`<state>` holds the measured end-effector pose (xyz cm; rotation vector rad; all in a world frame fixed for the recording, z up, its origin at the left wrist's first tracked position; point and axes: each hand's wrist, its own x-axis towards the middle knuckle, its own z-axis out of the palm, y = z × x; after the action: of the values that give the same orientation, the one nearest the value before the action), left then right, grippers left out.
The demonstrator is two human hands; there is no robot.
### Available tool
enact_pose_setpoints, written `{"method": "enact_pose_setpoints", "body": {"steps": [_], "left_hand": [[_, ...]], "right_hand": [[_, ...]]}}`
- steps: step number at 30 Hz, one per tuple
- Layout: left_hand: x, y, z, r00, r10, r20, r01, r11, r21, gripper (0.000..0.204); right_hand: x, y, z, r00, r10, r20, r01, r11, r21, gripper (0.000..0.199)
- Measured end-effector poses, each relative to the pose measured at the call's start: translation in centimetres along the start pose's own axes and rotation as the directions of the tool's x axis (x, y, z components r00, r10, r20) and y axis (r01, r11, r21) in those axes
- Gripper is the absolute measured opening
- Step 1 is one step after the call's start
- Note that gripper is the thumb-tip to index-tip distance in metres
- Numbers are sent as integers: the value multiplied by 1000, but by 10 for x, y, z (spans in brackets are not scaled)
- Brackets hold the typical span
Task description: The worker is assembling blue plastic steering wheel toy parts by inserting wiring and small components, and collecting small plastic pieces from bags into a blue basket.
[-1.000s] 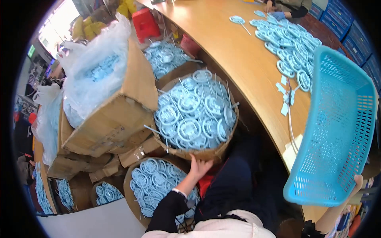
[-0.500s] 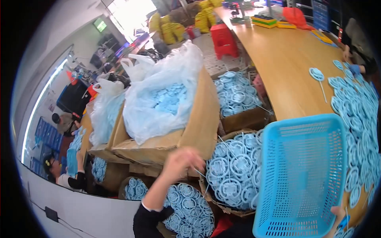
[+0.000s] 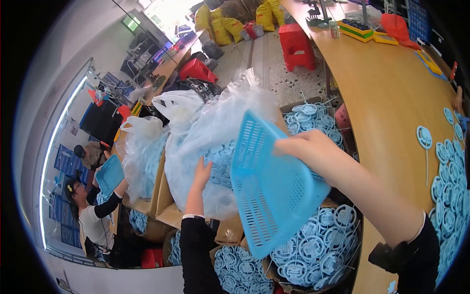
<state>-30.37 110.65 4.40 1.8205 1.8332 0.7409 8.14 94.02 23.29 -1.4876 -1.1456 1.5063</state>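
The light-blue, rectangular plastic basket with perforated walls (image 3: 274, 183) hangs tilted steeply in the air in front of me, just beside the mouth of a translucent white plastic bag (image 3: 177, 166). My right hand (image 3: 299, 147) is clasped on its upper right side. My left hand (image 3: 200, 172) is loosely open inside the bag's mouth, with nothing to be seen in it, close to a heap of small, flat, light-blue pieces (image 3: 220, 159); I cannot tell whether my fingers touch them. The bag sits in a brown cardboard box (image 3: 169, 214). Below the basket, toward my right, a rounded cardboard container is full of light-blue plastic ring-shaped parts (image 3: 313, 252). Along my right side runs a long, curved, wood-coloured table (image 3: 382, 83), with a spread of similar parts near its far right edge. Beyond, a red plastic stool (image 3: 297, 46) stands on the speckled floor, and yellow sacks (image 3: 225, 32) lie farther back
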Motion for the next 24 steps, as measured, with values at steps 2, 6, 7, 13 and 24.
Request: {"method": "enact_pose_setpoints", "body": {"steps": [2, 6, 7, 13, 24], "left_hand": [[8, -1, 7, 998, -54, -24, 56, 993, 105, 62], [-1, -19, 12, 990, -10, -141, 28, 992, 124, 57], [-6, -20, 9, 992, 67, -104, -42, 974, 222, 55], [-2, -10, -30, 977, 191, -94, -175, 973, 153, 54], [-4, 27, -18, 993, -52, -106, 107, 778, 619, 68]], "right_hand": [[39, -24, 14, 998, 42, 46, -39, 997, -67, 49], [99, -53, 50, 959, 194, 207, -146, 964, -223, 41], [118, -51, 57, 957, 213, 198, -164, 957, -239, 41], [211, -54, 105, 826, 560, 67, -481, 760, -437, 43], [221, -71, 108, 766, 637, 89, -547, 717, -432, 47]]}}
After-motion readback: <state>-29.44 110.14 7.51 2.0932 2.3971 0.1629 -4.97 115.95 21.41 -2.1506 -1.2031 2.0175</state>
